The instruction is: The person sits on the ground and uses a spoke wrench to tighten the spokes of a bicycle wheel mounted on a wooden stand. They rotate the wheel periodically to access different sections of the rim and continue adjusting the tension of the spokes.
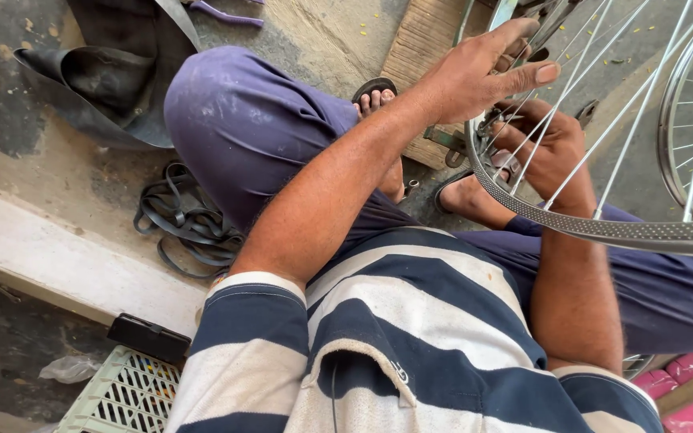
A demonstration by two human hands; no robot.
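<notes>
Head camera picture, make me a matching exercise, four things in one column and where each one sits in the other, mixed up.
Things:
1. left hand
2. right hand
3. black rubber strips
4. pale green crate

Places:
A. bottom left corner of the picture
B. inside the wheel rim, behind the spokes
C. on the floor beside the left knee
D. on top of the wheel, fingers spread

Pairs: 1-D, 2-B, 3-C, 4-A

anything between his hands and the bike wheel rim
Nothing visible does. The left hand already rests at the top of the wheel rim, and the right hand reaches in among the spokes behind it.
</notes>
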